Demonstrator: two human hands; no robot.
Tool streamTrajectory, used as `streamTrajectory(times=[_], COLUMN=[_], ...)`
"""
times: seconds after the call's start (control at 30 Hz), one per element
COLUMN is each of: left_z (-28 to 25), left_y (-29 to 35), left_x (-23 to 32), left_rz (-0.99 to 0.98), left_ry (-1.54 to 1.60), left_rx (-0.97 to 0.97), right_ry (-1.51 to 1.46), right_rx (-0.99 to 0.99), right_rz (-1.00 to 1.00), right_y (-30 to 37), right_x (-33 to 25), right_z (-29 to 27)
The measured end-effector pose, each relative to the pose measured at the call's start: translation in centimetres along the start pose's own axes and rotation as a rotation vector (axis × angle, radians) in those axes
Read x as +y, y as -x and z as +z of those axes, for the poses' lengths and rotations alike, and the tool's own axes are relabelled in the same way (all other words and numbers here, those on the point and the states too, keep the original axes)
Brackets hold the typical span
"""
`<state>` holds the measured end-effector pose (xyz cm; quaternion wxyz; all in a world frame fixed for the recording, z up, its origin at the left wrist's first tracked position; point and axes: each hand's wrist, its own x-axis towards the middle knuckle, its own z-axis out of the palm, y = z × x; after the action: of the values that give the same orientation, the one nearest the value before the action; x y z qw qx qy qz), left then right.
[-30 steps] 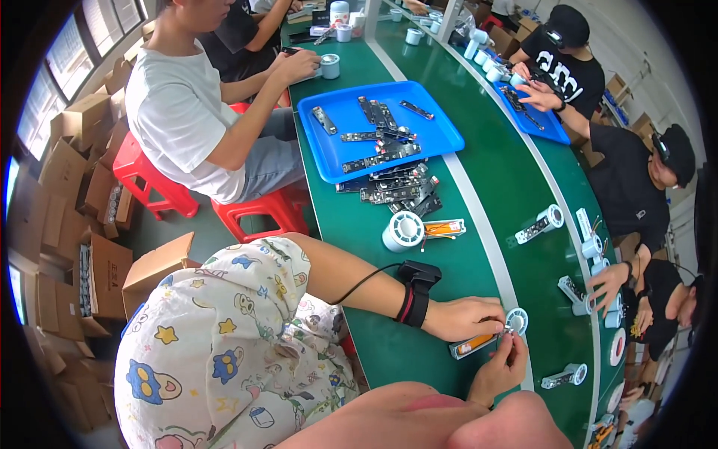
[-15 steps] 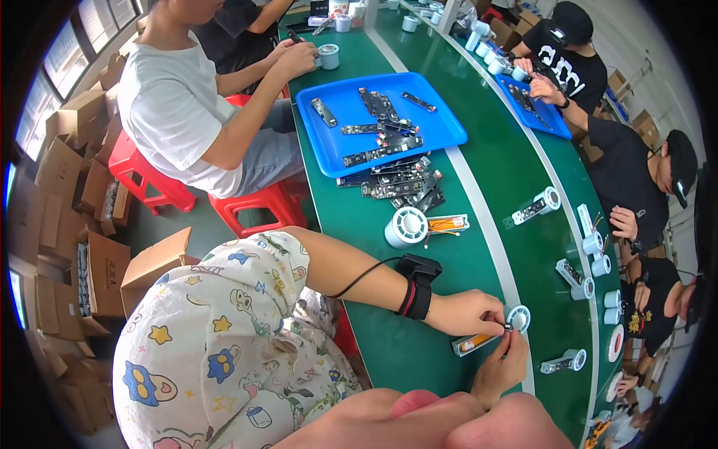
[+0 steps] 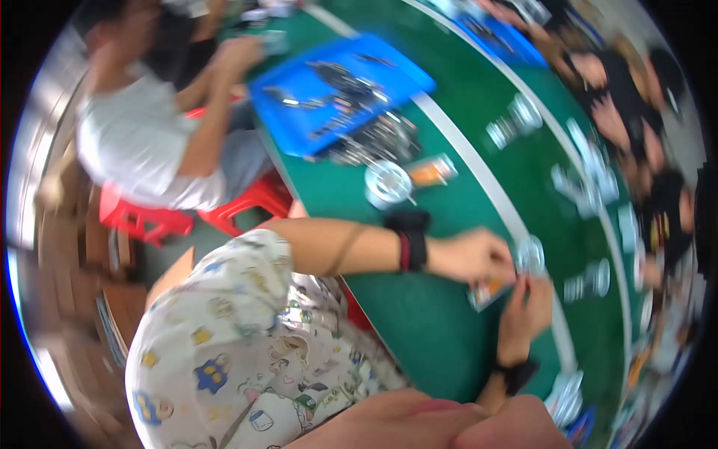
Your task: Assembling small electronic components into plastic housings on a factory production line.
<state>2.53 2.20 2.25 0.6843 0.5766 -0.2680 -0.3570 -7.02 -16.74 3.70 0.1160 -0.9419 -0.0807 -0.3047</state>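
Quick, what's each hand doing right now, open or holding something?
Left hand: fingers curled near the pale round part; blur hides whether it holds anything.
Right hand: fingers bent near the same part; its grip cannot be told either.

I see tray (image 3: 407, 78) on table (image 3: 441, 352), boards (image 3: 344, 78) inside — housing (image 3: 387, 196) before tray, case (image 3: 483, 299) still nearer, left of right hand (image 3: 527, 307).

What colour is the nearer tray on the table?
Bright blue; the tray shows best in the head view, though blurred.

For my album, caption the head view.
Left hand and right hand, close together by a round part over a green table.
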Motion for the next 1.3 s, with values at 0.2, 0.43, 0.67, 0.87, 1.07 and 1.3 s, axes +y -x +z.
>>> streamTrajectory(times=[0.2, 0.43, 0.67, 0.87, 1.07, 1.3], left_z=[-1.5, -0.3, 0.1, -0.2, -1.0, -1.3], left_y=[0.1, -0.1, 0.7, 0.5, 0.5, 0.7], left_x=[0.2, -0.2, 0.4, 1.1, 1.7, 1.4], left_rz=[-0.107, -0.099, -0.147, -0.145, -0.179, -0.158], left_ry=[0.006, 0.061, -0.123, -0.198, -0.182, -0.218], left_rx=[0.007, 0.013, 0.092, 0.094, -0.007, -0.036], right_ry=[-0.189, -0.199, -0.117, -0.025, -0.08, -0.132], right_rx=[0.148, 0.153, 0.14, 0.118, -0.018, -0.063], right_rz=[-0.016, -0.035, -0.101, -0.128, -0.222, -0.296], right_y=[-1.6, -0.5, -0.5, -0.6, -0.8, -0.8], right_x=[-0.5, -0.2, -0.4, -0.2, 0.6, 1.0], right_z=[1.7, 0.5, 0.6, 0.0, -0.5, -0.6])
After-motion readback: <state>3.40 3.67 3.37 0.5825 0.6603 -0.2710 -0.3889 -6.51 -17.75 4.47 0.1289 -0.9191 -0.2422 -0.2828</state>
